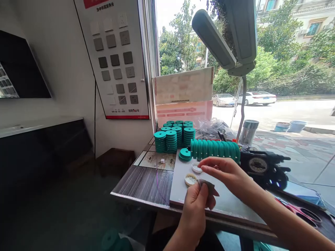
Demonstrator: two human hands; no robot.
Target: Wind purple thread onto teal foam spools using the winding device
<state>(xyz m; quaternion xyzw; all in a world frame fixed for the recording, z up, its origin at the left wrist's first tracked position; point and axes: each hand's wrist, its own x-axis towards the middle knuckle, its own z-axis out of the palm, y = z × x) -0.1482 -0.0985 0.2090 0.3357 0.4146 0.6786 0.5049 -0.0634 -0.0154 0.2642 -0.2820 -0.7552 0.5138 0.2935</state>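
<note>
My left hand is closed around a small dark grey-brown piece, cloth-like in look, above the front of the white board. What the piece is exactly, I cannot make out. Higher up, my right hand reaches in from the right, thumb and forefinger close together in a pinch; anything between them is too small to see. Just beyond its fingertips is a shallow round dish. A second dish of small pale bits lies by my left fingers. A purple thread hangs over the table at left.
Behind my hands, a row of green spools sits on a black machine. Stacked green spools stand at the back left. Red-handled scissors lie at right. A lamp rises by the window.
</note>
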